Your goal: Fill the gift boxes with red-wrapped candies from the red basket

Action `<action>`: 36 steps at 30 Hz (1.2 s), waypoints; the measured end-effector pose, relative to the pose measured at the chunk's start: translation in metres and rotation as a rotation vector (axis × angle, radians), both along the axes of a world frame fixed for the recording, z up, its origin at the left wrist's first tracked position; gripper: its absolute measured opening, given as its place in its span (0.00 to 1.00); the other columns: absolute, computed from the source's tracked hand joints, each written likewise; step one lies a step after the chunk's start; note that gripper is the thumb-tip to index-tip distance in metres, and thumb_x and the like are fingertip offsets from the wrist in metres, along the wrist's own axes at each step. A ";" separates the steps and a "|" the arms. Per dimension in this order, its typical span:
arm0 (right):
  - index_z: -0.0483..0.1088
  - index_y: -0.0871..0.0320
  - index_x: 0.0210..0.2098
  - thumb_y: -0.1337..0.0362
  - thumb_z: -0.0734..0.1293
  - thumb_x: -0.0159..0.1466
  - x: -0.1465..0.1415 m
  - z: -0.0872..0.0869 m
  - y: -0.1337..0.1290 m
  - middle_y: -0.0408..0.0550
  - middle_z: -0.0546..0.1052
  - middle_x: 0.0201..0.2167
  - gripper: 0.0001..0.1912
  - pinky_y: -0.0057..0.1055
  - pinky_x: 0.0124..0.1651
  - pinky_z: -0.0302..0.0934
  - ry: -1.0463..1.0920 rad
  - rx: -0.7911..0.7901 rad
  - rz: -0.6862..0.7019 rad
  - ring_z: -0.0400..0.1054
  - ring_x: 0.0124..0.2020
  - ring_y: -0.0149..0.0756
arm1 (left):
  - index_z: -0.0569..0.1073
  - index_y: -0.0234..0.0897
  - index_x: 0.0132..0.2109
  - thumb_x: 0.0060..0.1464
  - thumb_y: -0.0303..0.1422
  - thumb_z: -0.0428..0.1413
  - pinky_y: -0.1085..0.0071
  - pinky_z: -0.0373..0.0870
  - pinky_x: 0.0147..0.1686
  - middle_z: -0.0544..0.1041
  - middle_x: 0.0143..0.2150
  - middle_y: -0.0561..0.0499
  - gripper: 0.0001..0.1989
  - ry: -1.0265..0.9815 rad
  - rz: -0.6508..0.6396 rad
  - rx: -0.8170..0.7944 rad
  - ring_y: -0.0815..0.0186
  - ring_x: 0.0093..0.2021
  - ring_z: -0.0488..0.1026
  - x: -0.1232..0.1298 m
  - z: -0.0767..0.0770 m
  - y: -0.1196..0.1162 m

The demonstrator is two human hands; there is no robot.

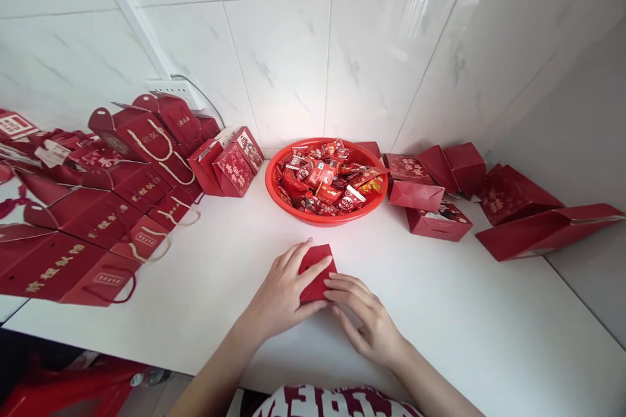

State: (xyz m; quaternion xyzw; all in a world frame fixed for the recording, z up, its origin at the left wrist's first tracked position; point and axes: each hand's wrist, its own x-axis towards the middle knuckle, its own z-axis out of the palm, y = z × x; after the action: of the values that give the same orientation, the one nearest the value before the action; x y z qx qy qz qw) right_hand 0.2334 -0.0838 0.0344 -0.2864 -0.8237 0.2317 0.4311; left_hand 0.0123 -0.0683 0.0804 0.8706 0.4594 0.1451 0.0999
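A small red cardboard box (315, 288) sits on the white table right in front of me. My left hand (281, 290) is wrapped around its left side, with fingers over the top and the thumb along the near edge. From the right, my right hand (369, 322) has its fingertips pressed to the box's right edge. My fingers cover part of the box. Beyond it stands a red plastic basket (328, 219) full of wrapped sweets (323, 174) in mostly red wrappers.
Rows of red gift boxes (105, 218) with rope handles fill the table's left side. Another red box (235, 169) stands nearer the basket. Several red boxes (440, 218) lie at the right. A power strip (183, 92) rests against the tiled wall; a red stool (68, 384) stands below left.
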 end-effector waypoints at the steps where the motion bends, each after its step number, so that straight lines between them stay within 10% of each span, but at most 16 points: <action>1: 0.64 0.51 0.60 0.74 0.61 0.66 0.001 -0.001 0.000 0.54 0.73 0.56 0.24 0.49 0.56 0.70 -0.016 0.018 -0.004 0.66 0.60 0.47 | 0.60 0.50 0.69 0.61 0.48 0.55 0.47 0.60 0.64 0.54 0.72 0.42 0.32 -0.013 0.015 -0.006 0.44 0.70 0.54 -0.006 0.000 0.001; 5: 0.63 0.51 0.61 0.75 0.61 0.66 0.010 -0.006 0.002 0.56 0.73 0.55 0.26 0.44 0.50 0.73 -0.031 0.042 -0.095 0.70 0.55 0.46 | 0.61 0.52 0.69 0.62 0.44 0.54 0.54 0.63 0.63 0.63 0.65 0.44 0.29 -0.138 0.202 -0.038 0.50 0.64 0.63 -0.052 0.022 0.007; 13: 0.66 0.49 0.58 0.71 0.62 0.67 0.028 -0.015 0.011 0.55 0.73 0.53 0.22 0.46 0.48 0.73 0.003 0.001 -0.284 0.72 0.53 0.49 | 0.66 0.41 0.66 0.54 0.61 0.52 0.46 0.55 0.65 0.68 0.62 0.47 0.41 0.007 0.989 0.786 0.49 0.65 0.61 -0.217 0.179 0.046; 16: 0.66 0.49 0.58 0.71 0.62 0.67 0.028 -0.018 0.012 0.55 0.74 0.52 0.20 0.46 0.48 0.73 -0.001 0.003 -0.300 0.72 0.53 0.49 | 0.66 0.36 0.65 0.53 0.63 0.50 0.44 0.51 0.65 0.62 0.67 0.50 0.43 0.045 1.087 0.697 0.44 0.67 0.57 -0.269 0.211 0.075; 23: 0.67 0.52 0.55 0.70 0.61 0.69 0.025 -0.022 0.014 0.55 0.73 0.52 0.16 0.40 0.48 0.72 -0.048 -0.020 -0.282 0.71 0.53 0.44 | 0.67 0.23 0.62 0.54 0.57 0.56 0.43 0.52 0.64 0.68 0.65 0.43 0.42 0.230 1.083 0.273 0.45 0.68 0.57 -0.350 0.192 0.147; 36: 0.66 0.53 0.56 0.71 0.60 0.70 0.025 -0.021 0.010 0.56 0.71 0.53 0.17 0.37 0.49 0.72 -0.056 -0.061 -0.205 0.70 0.53 0.41 | 0.77 0.18 0.45 0.65 0.51 0.40 0.57 0.63 0.61 0.79 0.54 0.45 0.37 0.200 0.902 0.448 0.66 0.56 0.72 -0.416 0.174 0.162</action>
State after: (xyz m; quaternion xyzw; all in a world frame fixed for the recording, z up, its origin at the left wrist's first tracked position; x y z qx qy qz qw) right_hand 0.2580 -0.0737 0.0131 -0.3885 -0.7942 0.2035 0.4205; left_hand -0.4035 0.0937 0.2543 0.5953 0.7544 0.1845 -0.2062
